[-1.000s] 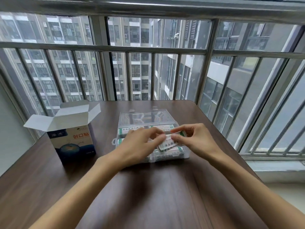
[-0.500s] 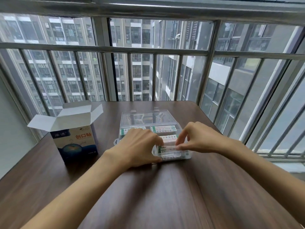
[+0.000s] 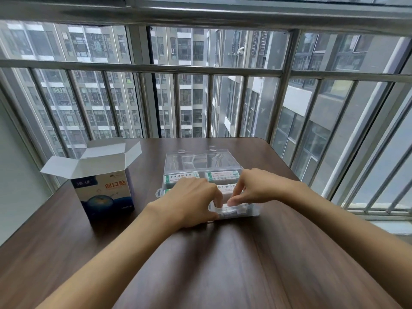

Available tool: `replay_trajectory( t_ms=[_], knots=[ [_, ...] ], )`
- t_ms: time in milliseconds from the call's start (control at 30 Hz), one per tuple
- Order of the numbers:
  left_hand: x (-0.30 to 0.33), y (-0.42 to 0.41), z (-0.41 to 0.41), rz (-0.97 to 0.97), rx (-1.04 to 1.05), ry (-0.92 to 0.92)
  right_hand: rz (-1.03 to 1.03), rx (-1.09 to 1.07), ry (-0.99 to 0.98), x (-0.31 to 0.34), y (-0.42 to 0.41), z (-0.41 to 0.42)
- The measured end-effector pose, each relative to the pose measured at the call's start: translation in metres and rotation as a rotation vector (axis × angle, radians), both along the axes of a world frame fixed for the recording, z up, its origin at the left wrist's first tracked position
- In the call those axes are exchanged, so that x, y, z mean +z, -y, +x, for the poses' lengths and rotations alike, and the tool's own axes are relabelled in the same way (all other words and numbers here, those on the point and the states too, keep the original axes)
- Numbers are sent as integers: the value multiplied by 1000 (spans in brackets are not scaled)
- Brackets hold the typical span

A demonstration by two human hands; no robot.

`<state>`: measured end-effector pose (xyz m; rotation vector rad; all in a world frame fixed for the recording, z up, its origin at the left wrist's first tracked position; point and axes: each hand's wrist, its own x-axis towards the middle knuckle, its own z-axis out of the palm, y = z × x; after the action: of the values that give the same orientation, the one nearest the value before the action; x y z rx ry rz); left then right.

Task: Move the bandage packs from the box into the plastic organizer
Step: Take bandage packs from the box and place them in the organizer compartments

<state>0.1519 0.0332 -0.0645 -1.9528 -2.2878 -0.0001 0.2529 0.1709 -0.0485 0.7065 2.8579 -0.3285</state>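
Note:
A clear plastic organizer (image 3: 201, 161) with its lid laid back sits mid-table. White bandage packs with green edges (image 3: 181, 176) lie in its compartments. My left hand (image 3: 191, 200) and my right hand (image 3: 256, 188) meet over the near right compartment. Their fingertips press down on a bandage pack (image 3: 230, 206) lying there. My left hand covers the near left compartment. The blue and white bandage box (image 3: 104, 192) stands open at the left, apart from both hands; its inside is hidden.
The dark wooden table (image 3: 223, 264) stretches toward me. Its far edge meets a window with metal bars (image 3: 200, 72). A pale wall closes the left side, and the table's right edge runs beside the barred glass.
Both hands lowered the bandage pack from above the organizer into its near right compartment. They now press on it there.

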Motion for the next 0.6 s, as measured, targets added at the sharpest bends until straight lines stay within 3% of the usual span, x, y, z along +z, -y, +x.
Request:
replay_trajectory(
  t_ms=[133, 333, 467, 600],
  knots=[
    [5, -3, 2, -55, -25, 19, 14, -114, 22, 13, -5, 0],
    [8, -6, 4, -95, -26, -22, 117, -195, 220, 21, 3, -1],
    [13, -10, 2, -148, -44, 5, 29, -215, 417, 20, 11, -11],
    [8, -7, -5, -130, -65, 33, -34, -236, 384, 18, 11, -9]
  ],
)
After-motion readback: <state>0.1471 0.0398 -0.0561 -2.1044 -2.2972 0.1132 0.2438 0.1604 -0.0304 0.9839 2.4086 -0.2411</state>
